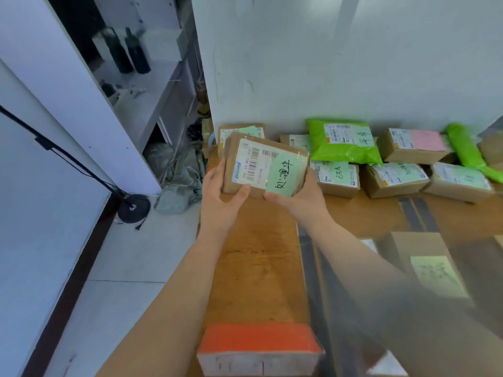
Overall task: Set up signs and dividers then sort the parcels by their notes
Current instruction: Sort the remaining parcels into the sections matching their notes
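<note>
Both hands grip 1 box [265, 165] above the table [255, 257]: left hand [221, 198] curled round its left end, right hand [298, 198] round its right end. Its green note [285, 174] faces up. More parcels [394, 159] lie behind the box, by the wall [340, 55].
</note>
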A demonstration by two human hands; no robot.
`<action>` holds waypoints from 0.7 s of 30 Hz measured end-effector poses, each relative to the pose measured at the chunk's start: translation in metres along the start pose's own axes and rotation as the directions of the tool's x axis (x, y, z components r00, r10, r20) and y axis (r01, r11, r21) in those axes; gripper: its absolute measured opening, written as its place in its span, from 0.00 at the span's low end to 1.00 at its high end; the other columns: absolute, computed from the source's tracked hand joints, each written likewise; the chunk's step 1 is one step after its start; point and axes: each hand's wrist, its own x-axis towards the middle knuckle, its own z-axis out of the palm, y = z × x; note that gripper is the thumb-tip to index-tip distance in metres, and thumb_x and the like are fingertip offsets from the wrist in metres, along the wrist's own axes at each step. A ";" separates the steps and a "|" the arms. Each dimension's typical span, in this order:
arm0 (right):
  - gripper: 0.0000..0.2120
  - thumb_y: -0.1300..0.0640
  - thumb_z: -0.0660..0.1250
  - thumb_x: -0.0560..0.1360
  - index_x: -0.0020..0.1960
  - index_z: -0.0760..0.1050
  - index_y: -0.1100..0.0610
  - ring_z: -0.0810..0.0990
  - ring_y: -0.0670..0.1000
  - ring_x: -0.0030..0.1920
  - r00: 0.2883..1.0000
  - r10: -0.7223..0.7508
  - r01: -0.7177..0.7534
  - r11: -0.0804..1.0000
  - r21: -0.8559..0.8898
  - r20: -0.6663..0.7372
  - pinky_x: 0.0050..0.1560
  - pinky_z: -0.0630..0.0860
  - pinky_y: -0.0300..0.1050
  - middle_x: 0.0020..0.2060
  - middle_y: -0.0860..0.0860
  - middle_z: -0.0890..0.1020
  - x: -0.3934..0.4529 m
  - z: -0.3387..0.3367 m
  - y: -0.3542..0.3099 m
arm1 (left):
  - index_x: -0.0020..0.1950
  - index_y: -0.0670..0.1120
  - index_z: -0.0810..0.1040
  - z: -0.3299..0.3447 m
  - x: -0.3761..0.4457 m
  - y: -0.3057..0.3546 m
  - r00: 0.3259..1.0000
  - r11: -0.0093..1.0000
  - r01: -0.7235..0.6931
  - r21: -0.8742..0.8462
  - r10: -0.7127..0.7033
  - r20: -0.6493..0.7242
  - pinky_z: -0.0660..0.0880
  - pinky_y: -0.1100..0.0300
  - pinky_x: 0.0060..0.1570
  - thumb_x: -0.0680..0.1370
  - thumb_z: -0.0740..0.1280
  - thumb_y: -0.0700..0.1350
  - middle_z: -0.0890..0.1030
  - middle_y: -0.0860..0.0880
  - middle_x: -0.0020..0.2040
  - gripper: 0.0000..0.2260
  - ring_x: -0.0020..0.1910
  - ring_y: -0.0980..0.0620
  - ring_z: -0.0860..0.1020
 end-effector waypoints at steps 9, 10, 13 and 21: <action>0.35 0.51 0.79 0.61 0.60 0.62 0.46 0.73 0.36 0.49 0.991 -0.131 0.129 0.986 0.101 0.009 0.41 0.68 0.29 0.49 0.37 0.74 -0.117 -0.139 -0.009 | 0.66 0.47 0.73 0.042 -0.110 0.099 0.989 0.976 -0.139 -0.170 0.127 -0.080 0.72 0.74 0.47 0.70 0.74 0.44 0.74 0.50 0.59 0.25 0.52 0.69 0.74; 0.36 0.50 0.79 0.62 0.63 0.62 0.47 0.73 0.37 0.51 0.991 -0.133 0.133 0.985 0.112 -0.002 0.45 0.69 0.30 0.52 0.38 0.74 -0.131 -0.158 -0.005 | 0.65 0.47 0.73 0.050 -0.124 0.106 0.990 0.972 -0.134 -0.193 0.126 -0.055 0.74 0.69 0.52 0.70 0.74 0.45 0.74 0.49 0.60 0.24 0.54 0.65 0.75; 0.39 0.48 0.76 0.65 0.70 0.61 0.49 0.71 0.48 0.64 0.995 -0.084 0.090 0.985 0.149 -0.046 0.63 0.71 0.48 0.64 0.47 0.73 -0.174 -0.220 0.012 | 0.61 0.53 0.75 0.079 -0.170 0.124 0.997 0.954 -0.063 -0.292 0.076 0.034 0.74 0.49 0.60 0.68 0.74 0.48 0.77 0.47 0.61 0.22 0.60 0.51 0.76; 0.17 0.54 0.77 0.64 0.48 0.76 0.44 0.83 0.46 0.49 0.996 -0.034 0.048 0.982 0.181 -0.078 0.43 0.79 0.39 0.47 0.45 0.84 -0.279 -0.352 0.077 | 0.58 0.48 0.79 0.169 -0.270 0.153 0.962 0.886 0.091 -0.455 0.040 0.270 0.78 0.55 0.49 0.70 0.73 0.40 0.82 0.44 0.53 0.17 0.53 0.43 0.80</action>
